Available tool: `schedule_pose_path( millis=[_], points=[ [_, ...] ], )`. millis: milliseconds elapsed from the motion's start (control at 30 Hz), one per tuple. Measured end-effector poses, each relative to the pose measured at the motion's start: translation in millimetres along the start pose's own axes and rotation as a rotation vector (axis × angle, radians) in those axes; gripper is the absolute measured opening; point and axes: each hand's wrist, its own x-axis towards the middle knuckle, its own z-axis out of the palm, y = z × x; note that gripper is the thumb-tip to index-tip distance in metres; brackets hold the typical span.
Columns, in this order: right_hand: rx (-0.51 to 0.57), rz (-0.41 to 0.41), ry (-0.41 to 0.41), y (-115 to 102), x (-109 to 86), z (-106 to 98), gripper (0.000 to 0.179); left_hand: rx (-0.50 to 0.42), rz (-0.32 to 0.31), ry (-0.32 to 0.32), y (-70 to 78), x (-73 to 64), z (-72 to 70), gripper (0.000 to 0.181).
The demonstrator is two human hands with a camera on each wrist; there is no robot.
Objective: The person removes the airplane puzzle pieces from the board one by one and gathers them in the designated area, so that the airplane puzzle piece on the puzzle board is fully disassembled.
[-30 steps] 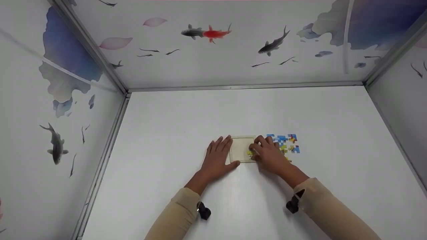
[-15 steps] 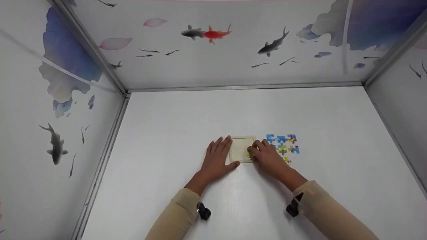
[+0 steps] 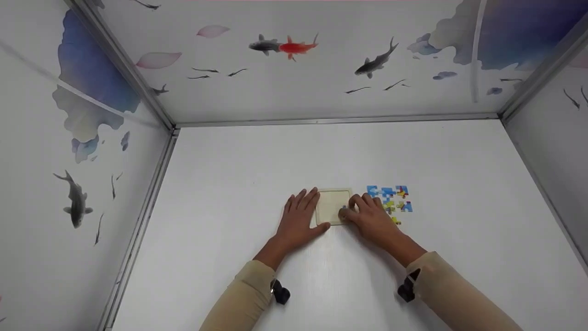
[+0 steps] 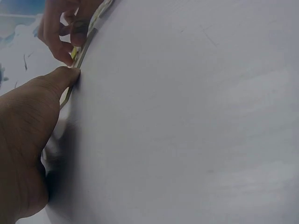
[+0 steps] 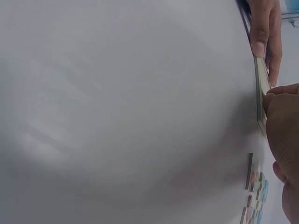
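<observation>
A shallow square wooden puzzle tray [image 3: 329,202] lies on the white table. My left hand [image 3: 299,223] rests along its left edge, fingers extended and thumb on the near edge. Over the tray's near right corner, my right hand [image 3: 373,220] has its thumb and fingers curled around a small jigsaw piece [image 4: 74,52]. Mostly the fingers cover that piece; a yellow bit of it shows in the left wrist view. Just right of the tray lie several loose jigsaw pieces [image 3: 404,206] in blue, yellow and red, some hidden behind the right hand.
White panels with painted fish [image 3: 297,47] stand behind and at both sides of the table [image 3: 229,184], with metal rails [image 3: 317,121] where they meet it. A small black device [image 3: 280,292] sits at each sleeve cuff.
My right hand's fingertips have shifted slightly at the tray's near right corner, and the yellow piece there is now more covered in the head view. The left hand stays still.
</observation>
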Motion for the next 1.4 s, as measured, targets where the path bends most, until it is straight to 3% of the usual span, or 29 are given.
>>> schedule_pose_path(
  millis=[233,633,1000,1400],
  points=[
    [-0.046,0.028,-0.028,2.7,-5.8,-5.8,0.02,0.003,0.007,0.008,-1.1,1.3,2.1,0.093],
    [-0.076,0.058,0.082,19.0,-29.1,-15.3,0.027,-0.001,0.012,0.017,-1.4,1.3,4.3,0.093],
    [-0.027,0.157,0.156,47.2,-67.8,-33.0,0.036,-0.038,0.017,0.002,-2.9,-0.4,2.6,0.094],
    [-0.013,0.173,0.211,73.1,-112.3,-42.0,0.034,-0.031,0.017,-0.001,-3.7,0.5,2.8,0.095]
  ],
)
